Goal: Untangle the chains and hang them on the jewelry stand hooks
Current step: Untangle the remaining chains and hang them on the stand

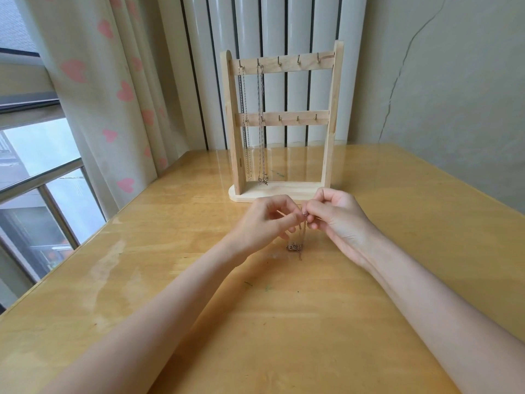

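A wooden jewelry stand (pixel 329 155) stands upright at the far middle of the table, with two rows of small hooks. Two chains hang from its top-left hooks: a plain chain (pixel 245 129) and a chain with a bow pendant (pixel 262 137). In front of the stand's base, my left hand (pixel 262 224) and my right hand (pixel 338 220) meet and pinch the top of a thin rose-gold chain (pixel 302 237). This chain hangs down between them, its small pendant (pixel 294 247) touching or just above the tabletop.
The glossy wooden table (pixel 284 322) spreads wide around my forearms. A heart-patterned curtain (pixel 113 95) and a window are at the left. A white radiator (pixel 272 29) and a cracked wall stand behind the stand.
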{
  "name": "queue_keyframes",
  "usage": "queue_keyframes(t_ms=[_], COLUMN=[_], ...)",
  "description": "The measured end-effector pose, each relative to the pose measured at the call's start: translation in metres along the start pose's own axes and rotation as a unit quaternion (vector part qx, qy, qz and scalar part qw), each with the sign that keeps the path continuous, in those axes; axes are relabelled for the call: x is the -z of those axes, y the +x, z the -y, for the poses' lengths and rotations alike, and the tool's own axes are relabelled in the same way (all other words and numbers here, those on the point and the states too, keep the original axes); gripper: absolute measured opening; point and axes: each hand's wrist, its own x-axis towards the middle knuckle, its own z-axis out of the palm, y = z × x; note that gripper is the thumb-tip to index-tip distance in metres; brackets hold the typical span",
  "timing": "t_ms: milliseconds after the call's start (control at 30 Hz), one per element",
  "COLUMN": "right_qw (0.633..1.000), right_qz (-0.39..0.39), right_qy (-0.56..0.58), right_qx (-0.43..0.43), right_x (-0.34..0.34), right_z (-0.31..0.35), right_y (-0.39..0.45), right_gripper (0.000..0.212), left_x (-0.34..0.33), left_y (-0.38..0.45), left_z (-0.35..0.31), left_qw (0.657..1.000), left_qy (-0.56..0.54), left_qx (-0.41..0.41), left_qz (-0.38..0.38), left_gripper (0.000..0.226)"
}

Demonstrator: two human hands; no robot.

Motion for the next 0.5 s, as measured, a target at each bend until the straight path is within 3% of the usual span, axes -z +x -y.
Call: queue_keyframes(t_ms=[267,500], right_qw=[0.998,0.993], right_qz=[0.044,0.040], right_qy=[0.038,-0.111], right_qx=[-0.005,0.029], right_x=[-0.0029,-0.0015], right_z=[0.0017,0.0011], right_y=[-0.0013,-0.0045], right_gripper=[0.028,0.024], left_x=[-0.0050,-0.0019], left_y=[-0.0012,-0.0011], left_z=[-0.0028,0.0015], left_qw=[0.988,0.999], left_qy=[-0.139,0.005], left_qx=[0.063,0.018], left_qz=[-0.028,-0.040], left_gripper=[0.022,0.017])
